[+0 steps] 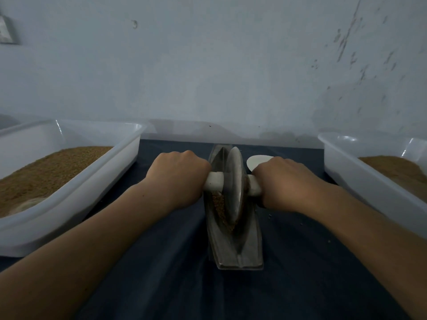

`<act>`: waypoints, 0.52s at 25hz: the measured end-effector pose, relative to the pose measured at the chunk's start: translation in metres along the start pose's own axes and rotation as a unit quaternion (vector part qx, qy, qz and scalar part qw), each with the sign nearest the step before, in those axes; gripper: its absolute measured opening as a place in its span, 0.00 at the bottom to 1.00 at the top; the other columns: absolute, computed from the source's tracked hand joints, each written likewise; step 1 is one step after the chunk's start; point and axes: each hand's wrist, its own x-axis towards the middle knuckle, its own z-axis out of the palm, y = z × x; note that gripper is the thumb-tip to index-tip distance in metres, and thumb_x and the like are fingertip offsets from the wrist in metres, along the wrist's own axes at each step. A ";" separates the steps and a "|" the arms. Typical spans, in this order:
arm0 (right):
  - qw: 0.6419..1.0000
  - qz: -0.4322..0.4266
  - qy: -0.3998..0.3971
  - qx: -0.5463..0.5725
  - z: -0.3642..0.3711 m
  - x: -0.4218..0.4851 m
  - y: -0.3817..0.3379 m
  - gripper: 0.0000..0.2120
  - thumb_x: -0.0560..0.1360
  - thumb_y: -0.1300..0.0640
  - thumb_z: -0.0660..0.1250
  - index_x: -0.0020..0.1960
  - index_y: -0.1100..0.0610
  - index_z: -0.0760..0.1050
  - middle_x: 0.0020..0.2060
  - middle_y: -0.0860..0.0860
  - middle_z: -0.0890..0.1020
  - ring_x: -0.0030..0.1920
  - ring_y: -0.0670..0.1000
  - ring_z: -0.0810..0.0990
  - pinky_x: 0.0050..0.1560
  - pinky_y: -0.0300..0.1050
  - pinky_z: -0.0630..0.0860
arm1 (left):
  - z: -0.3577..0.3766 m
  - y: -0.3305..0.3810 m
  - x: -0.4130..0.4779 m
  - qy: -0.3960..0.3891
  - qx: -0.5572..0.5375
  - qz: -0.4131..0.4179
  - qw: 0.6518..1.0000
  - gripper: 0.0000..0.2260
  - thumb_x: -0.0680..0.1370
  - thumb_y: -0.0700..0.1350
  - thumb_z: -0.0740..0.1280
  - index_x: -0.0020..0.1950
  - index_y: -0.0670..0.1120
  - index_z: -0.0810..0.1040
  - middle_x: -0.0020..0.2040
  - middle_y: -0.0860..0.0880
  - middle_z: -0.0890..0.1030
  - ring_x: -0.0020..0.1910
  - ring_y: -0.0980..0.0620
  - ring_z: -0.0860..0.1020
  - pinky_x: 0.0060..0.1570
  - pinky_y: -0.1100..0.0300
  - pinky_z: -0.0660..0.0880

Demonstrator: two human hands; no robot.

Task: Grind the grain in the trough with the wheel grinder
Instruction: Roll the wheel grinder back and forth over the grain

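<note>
A long, boat-shaped metal trough (pixel 235 248) lies lengthwise in the middle of the worktop, on a dark blue cloth (pixel 173 273), with its narrow end pointing toward the wall (pixel 208 65). The wheel grinder (pixel 234 181), a grey metal disc with a thin edge, stands upright in the trough's groove, about halfway along it. A pale axle handle (pixel 215 182) runs through the disc's centre and sticks out on both sides. Brown grain (pixel 219 204) is heaped in the groove against the disc's left face and under its near edge.

Both forearms reach forward, knuckles up. The left hand (pixel 178 176) has its grip wrapped tight round the handle's left end. The right hand (pixel 284 183) has its grip wrapped the same way round the right end. Only short stubs of the handle show next to the disc.

There is one trough and one wheel. Two white plastic tubs stand on the worktop, the left tub (pixel 69 215) and the right tub (pixel 369 197), each holding brown granular material. One flat white rounded item (pixel 255 161) lies just beyond the right hand, partly hidden by it.
</note>
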 end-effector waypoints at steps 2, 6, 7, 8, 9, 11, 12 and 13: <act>1.000 -0.001 0.023 0.018 0.007 0.013 0.003 0.13 0.70 0.51 0.72 0.38 0.48 0.67 0.36 0.46 0.73 0.33 0.47 0.70 0.29 0.42 0.62 | 0.010 -0.003 0.010 -0.005 -0.004 -0.023 1.000 0.05 0.73 0.51 0.67 0.42 0.55 0.71 0.33 0.54 0.64 0.27 0.53 0.62 0.26 0.58 0.57; 0.997 0.007 0.063 0.051 0.016 0.047 0.008 0.09 0.74 0.48 0.70 0.44 0.45 0.69 0.43 0.50 0.79 0.44 0.56 0.79 0.38 0.47 0.70 | 0.019 -0.005 0.046 -0.015 0.007 -0.037 0.999 0.03 0.76 0.48 0.66 0.48 0.52 0.78 0.36 0.51 0.69 0.34 0.48 0.71 0.32 0.54 0.67; 0.995 0.010 0.082 0.052 0.019 0.050 0.009 0.09 0.74 0.48 0.70 0.45 0.45 0.69 0.42 0.49 0.78 0.46 0.57 0.80 0.40 0.48 0.71 | 0.018 -0.005 0.053 -0.014 0.011 -0.035 0.999 0.03 0.76 0.47 0.66 0.48 0.51 0.78 0.36 0.51 0.69 0.34 0.47 0.72 0.33 0.54 0.68; 0.994 0.009 0.091 0.052 0.022 0.050 0.010 0.10 0.75 0.48 0.70 0.45 0.45 0.68 0.39 0.48 0.76 0.45 0.57 0.80 0.40 0.48 0.71 | 0.016 -0.005 0.056 -0.015 0.015 -0.029 0.999 0.03 0.76 0.47 0.66 0.49 0.51 0.78 0.36 0.51 0.69 0.35 0.47 0.72 0.33 0.54 0.68; 0.994 0.001 0.092 0.055 0.022 0.045 0.010 0.10 0.74 0.48 0.69 0.44 0.45 0.67 0.38 0.47 0.74 0.43 0.56 0.80 0.38 0.48 0.71 | 0.013 -0.005 0.053 -0.021 0.012 -0.022 0.999 0.04 0.76 0.48 0.66 0.49 0.51 0.78 0.37 0.51 0.70 0.35 0.47 0.71 0.33 0.54 0.68; 0.994 -0.032 0.100 0.030 0.021 0.026 0.011 0.11 0.72 0.48 0.70 0.42 0.45 0.67 0.34 0.44 0.71 0.34 0.50 0.74 0.30 0.44 0.67 | 0.009 -0.010 0.037 -0.054 -0.019 -0.001 0.998 0.04 0.75 0.49 0.67 0.48 0.54 0.76 0.38 0.53 0.70 0.35 0.49 0.71 0.34 0.54 0.68; 0.990 -0.056 0.132 -0.006 0.019 0.013 0.012 0.13 0.68 0.48 0.72 0.39 0.45 0.66 0.31 0.43 0.67 0.28 0.45 0.66 0.26 0.40 0.61 | 0.008 -0.013 0.024 -0.067 -0.038 0.009 0.997 0.04 0.73 0.51 0.67 0.46 0.57 0.75 0.36 0.55 0.69 0.34 0.51 0.70 0.34 0.55 0.67; 0.981 -0.073 0.177 -0.040 0.017 -0.001 0.013 0.14 0.63 0.48 0.73 0.36 0.45 0.67 0.28 0.42 0.60 0.26 0.40 0.57 0.24 0.37 0.52 | 0.006 -0.015 0.010 -0.065 -0.050 0.021 0.996 0.04 0.71 0.52 0.67 0.44 0.58 0.73 0.34 0.56 0.67 0.31 0.53 0.68 0.31 0.57 0.67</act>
